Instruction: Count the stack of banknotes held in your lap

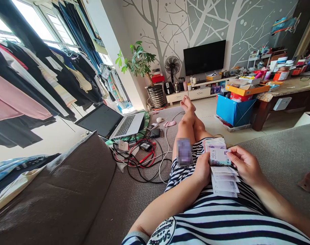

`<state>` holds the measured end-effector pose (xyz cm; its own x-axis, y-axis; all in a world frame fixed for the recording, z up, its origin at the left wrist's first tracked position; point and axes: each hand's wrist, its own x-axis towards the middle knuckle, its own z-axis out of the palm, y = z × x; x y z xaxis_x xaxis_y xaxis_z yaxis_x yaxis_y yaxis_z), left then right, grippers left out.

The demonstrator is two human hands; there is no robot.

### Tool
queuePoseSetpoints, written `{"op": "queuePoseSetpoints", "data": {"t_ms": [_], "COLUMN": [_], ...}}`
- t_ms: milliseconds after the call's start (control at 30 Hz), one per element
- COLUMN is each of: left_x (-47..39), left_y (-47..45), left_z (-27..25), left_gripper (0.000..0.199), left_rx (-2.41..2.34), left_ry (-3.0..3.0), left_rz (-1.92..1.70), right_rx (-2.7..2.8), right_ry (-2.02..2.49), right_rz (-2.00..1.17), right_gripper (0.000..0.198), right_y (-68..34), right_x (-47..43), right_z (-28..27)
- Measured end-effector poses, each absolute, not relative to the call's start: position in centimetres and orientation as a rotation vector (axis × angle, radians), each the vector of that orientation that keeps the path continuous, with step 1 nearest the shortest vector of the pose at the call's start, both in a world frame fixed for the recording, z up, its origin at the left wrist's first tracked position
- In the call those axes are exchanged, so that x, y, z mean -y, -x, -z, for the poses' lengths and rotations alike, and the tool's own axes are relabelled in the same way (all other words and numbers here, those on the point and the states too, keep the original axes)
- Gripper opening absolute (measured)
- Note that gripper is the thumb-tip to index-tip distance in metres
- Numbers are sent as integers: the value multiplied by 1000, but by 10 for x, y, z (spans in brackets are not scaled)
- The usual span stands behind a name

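Observation:
Between my two hands is a banknote [218, 157], with more notes under it. My left hand [202, 168] is closed round the left end of these banknotes. At the right end, my right hand [244, 163] pinches the top note between thumb and fingers. A fanned stack of pale notes [225, 185] hangs down below the hands, over the striped clothing. Beyond them, another pile of banknotes [213, 143] lies on my lap. A phone [184, 151] with a blurred screen rests on my thigh, left of the notes.
An open laptop [124, 124] stands on the grey sofa [144, 190] to the left, beside tangled cables [144, 160] and a white cable. A blue storage box [235, 110] is on the floor by a cluttered table [292, 85]. Clothes [63, 75] hang at the left.

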<state>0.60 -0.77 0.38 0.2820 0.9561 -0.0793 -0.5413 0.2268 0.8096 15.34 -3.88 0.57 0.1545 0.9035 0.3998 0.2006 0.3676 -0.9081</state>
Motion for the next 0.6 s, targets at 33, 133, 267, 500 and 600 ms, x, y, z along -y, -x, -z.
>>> {"op": "queuePoseSetpoints", "data": {"t_ms": [33, 133, 267, 500, 600], "left_x": [8, 8, 8, 6, 6], "left_y": [-6, -6, -6, -6, -4], "left_z": [-4, -5, -5, -4, -5], "left_gripper": [38, 38, 36, 39, 38], "left_rx": [-659, -652, -670, -659, -658], "left_ry": [-762, -790, -802, -781, -790], "left_rz": [-1142, -1145, -1141, -1137, -1130], "right_rx": [1345, 1347, 1347, 1328, 1323], "right_ry": [1112, 1115, 1092, 1082, 1078], "right_rz": [-690, -682, -703, -740, -754], "right_gripper": [25, 25, 28, 32, 34], "right_y": [-153, -154, -155, -154, -153], "right_x": [39, 40, 41, 43, 44], "right_z": [-6, -6, -6, -6, -8]}}
